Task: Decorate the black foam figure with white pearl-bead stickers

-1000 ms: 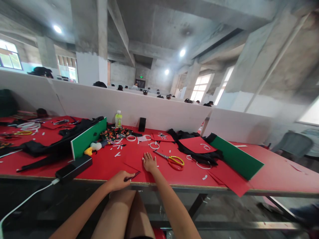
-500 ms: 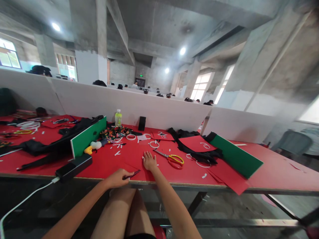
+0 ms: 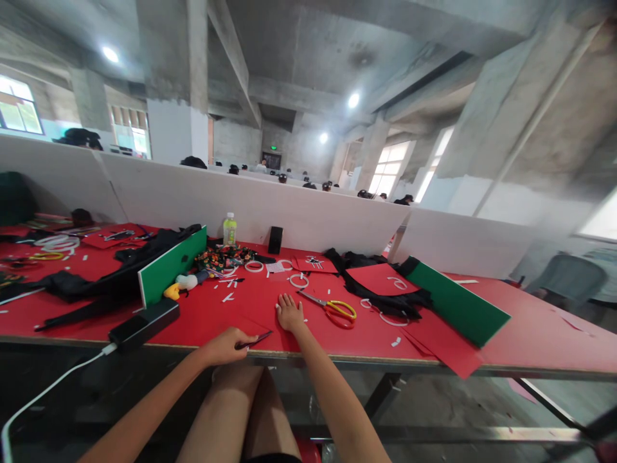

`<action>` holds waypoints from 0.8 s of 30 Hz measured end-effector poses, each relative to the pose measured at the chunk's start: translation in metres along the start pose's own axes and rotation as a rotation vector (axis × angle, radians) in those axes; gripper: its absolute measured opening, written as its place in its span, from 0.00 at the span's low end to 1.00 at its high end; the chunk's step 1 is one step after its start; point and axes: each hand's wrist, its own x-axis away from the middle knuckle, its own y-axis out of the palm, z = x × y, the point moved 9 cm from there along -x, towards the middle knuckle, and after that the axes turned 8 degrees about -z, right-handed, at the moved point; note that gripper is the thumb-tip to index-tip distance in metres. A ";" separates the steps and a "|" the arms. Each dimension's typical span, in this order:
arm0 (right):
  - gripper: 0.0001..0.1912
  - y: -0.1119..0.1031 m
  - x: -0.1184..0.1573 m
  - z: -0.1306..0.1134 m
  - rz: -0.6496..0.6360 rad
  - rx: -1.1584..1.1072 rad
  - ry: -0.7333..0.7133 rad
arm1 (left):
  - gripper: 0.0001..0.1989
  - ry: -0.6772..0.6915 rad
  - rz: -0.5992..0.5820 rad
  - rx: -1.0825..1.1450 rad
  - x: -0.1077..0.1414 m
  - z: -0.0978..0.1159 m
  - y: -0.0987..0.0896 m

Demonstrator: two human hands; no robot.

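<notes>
My left hand is closed around a thin dark tool near the table's front edge, its tip pointing right over red paper. My right hand lies flat on the red surface with its fingers apart, pointing away from me. Just right of it rest open scissors with yellow and red handles. Beyond the hands are a white ring and small white strips. What kind of tool the left hand holds is too small to tell.
Green dividers stand at left and right. A black power bank with a white cable sits front left. A bottle and a black phone-like object stand at the back. Red sheets lie on black cloth.
</notes>
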 end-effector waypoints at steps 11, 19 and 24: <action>0.25 -0.007 0.007 -0.002 -0.005 -0.050 -0.029 | 0.21 -0.164 0.136 -0.065 0.031 -0.029 -0.023; 0.38 -0.006 0.036 -0.040 -0.048 -0.020 -0.189 | 0.20 -0.542 0.642 -0.328 0.058 -0.095 -0.107; 0.27 -0.010 0.050 -0.046 -0.079 0.032 -0.208 | 0.22 -0.560 0.739 -0.442 0.043 -0.090 -0.102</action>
